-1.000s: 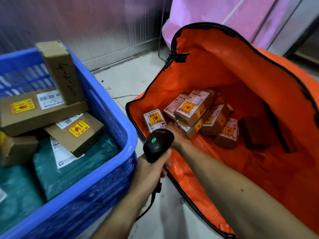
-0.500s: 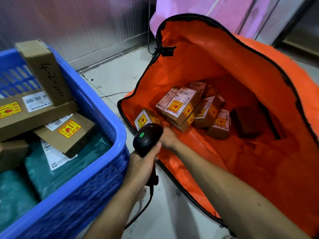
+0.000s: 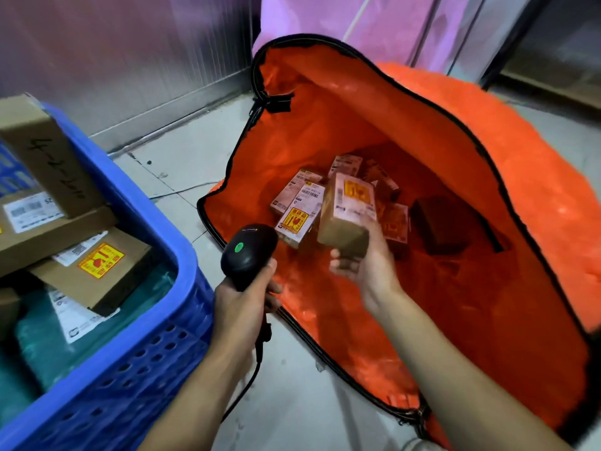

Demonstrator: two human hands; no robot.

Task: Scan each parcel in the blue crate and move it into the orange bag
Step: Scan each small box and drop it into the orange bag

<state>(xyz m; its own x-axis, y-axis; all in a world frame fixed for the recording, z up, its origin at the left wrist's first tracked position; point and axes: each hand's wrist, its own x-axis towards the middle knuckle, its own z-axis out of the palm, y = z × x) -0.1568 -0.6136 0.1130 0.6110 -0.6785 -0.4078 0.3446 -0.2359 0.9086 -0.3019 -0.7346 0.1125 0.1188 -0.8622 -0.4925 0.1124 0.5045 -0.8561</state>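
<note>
Parcel (image 3: 348,213) of brown cardboard is held above the open mouth of the orange bag (image 3: 487,222), well clear of the small boxes (image 3: 297,216) heaped at the bottom. The right hand (image 3: 364,265) has it by its near end, the grip closed round that end with fingers curled on either side. The long axis of the parcel runs from the hand up and away into the bag, tilted a little. Its labelled face, with a yellow sticker, is turned upward, and its plain end faces the camera.

The left hand (image 3: 242,301) holds a black scanner (image 3: 248,252) by the handle, grip wrapped tight. The scanner head, with a green dot on top, points up and forward toward the bag. A cable (image 3: 247,385) hangs from the handle.

The bag lies on the floor (image 3: 188,157) with its black-edged opening spread wide. A dark box (image 3: 445,222) sits to the right of the heap.

To the left stands the blue crate (image 3: 182,252), just beside the left hand. Inside it a flat box with a yellow sticker (image 3: 97,268) lies on green soft packs (image 3: 48,346), and a tall box with handwriting (image 3: 48,157) leans upright at the back.
</note>
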